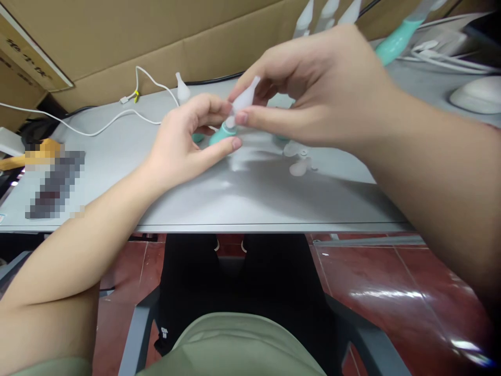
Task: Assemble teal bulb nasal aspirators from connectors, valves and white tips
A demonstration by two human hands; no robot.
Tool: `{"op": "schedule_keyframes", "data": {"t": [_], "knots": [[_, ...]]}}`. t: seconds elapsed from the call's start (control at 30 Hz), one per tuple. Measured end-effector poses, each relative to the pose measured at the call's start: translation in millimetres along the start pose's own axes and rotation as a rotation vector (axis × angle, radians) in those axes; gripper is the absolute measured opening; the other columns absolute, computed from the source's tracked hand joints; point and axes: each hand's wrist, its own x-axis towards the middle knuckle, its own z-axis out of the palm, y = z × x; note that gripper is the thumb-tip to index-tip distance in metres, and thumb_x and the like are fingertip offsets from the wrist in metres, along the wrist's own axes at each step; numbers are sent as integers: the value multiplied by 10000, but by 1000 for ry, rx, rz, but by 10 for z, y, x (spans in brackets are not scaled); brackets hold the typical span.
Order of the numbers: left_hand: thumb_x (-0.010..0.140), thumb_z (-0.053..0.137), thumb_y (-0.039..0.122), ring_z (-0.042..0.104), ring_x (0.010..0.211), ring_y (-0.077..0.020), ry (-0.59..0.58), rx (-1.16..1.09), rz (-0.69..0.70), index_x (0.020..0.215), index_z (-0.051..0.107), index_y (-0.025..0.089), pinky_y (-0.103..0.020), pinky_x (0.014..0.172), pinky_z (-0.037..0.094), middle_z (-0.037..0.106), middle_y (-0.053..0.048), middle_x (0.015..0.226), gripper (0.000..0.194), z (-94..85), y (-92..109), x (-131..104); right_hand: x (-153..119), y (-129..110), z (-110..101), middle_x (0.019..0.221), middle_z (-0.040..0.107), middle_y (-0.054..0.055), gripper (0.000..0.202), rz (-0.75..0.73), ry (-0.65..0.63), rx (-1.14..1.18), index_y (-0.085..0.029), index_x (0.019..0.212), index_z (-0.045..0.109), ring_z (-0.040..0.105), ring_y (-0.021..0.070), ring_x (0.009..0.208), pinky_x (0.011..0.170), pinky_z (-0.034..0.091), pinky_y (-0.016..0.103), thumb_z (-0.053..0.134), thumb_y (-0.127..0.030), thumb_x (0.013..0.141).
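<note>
My left hand (183, 138) is closed around the teal body (223, 134) of what looks like a nasal aspirator. Between the thumb and fingers of my right hand (297, 89) is a translucent white tapered tip (245, 99), pointing up and to the right. The tip meets the top of the teal body, or sits just above it; I cannot tell whether they are joined. Behind my left hand stands another white tip (182, 90). Several small clear plastic pieces (300, 166) lie on the table below my right hand.
White-tipped pieces (304, 21) stand at the back, behind my right hand. Farther right are another teal aspirator (401, 42) and a white mouse (477, 95). A white cable (94, 134) crosses the grey table (188, 209) at left, near a yellow-handled item (49, 149). Cardboard (136, 36) walls the back.
</note>
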Motion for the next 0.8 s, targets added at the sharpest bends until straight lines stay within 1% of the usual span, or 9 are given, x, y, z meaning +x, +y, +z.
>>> {"op": "schedule_keyframes", "data": {"t": [0.1, 0.17, 0.23, 0.3, 0.4, 0.47, 0.57, 0.7, 0.8], "knots": [[947, 901, 636, 831, 1130, -295, 108, 9, 72, 1194, 731, 304, -452, 919, 677, 844, -67, 1203, 448, -63, 27, 1, 9, 70, -26, 961, 746, -9, 334, 83, 130, 23, -157, 1157, 789, 668, 41, 840, 777, 544, 165, 900, -343, 904], [974, 885, 627, 814, 1023, -274, 174, 20, 128, 1182, 735, 302, -437, 834, 658, 841, -53, 1105, 413, -108, 6, 14, 12, 140, -47, 946, 718, -7, 376, 111, 177, -1, -130, 1185, 772, 660, 35, 833, 751, 525, 162, 912, -281, 871], [987, 875, 630, 771, 892, -241, 188, 38, 142, 1172, 742, 295, -415, 751, 623, 829, -40, 997, 405, -135, -39, 30, 18, 201, -59, 952, 720, -3, 367, 136, 192, -54, -119, 1162, 770, 649, 35, 833, 758, 522, 167, 918, -230, 844], [986, 864, 665, 723, 797, -212, 168, 67, 135, 1160, 744, 285, -397, 705, 592, 807, -30, 916, 435, -138, -74, 38, 25, 230, -60, 975, 745, 1, 352, 159, 196, -116, -120, 1143, 774, 644, 44, 850, 806, 538, 183, 914, -190, 828], [987, 831, 722, 711, 743, -188, 116, 116, 112, 1137, 752, 264, -367, 692, 579, 774, -24, 881, 488, -116, -41, 27, 26, 201, -46, 1052, 789, 8, 298, 191, 160, -195, -135, 1194, 778, 682, 75, 926, 896, 580, 222, 828, -193, 905], [1004, 817, 694, 730, 747, -181, 69, 146, 77, 1123, 770, 249, -344, 692, 587, 765, -26, 882, 463, -103, 29, 10, 19, 151, -38, 1123, 805, 5, 277, 214, 117, -226, -144, 1236, 774, 719, 90, 1002, 975, 613, 243, 750, -208, 968], [1023, 816, 618, 739, 744, -174, 15, 167, 27, 1111, 794, 235, -313, 675, 606, 765, -33, 875, 394, -99, 117, -11, 9, 85, -39, 1176, 813, 0, 261, 243, 77, -253, -141, 1246, 771, 751, 94, 1076, 1081, 631, 258, 703, -202, 1001], [1018, 819, 519, 715, 721, -166, -22, 174, 2, 1093, 819, 224, -289, 648, 597, 760, -38, 860, 304, -106, 120, -13, 18, 68, -61, 1183, 820, 10, 232, 267, 71, -272, -127, 1216, 776, 770, 104, 1093, 1092, 629, 263, 716, -197, 1004], [993, 815, 429, 686, 705, -155, -40, 172, 3, 1072, 844, 216, -275, 631, 562, 760, -40, 852, 228, -104, 92, -7, 34, 83, -75, 1160, 830, 18, 238, 285, 61, -277, -125, 1226, 776, 781, 125, 1090, 1029, 624, 274, 718, -177, 1001]]}}
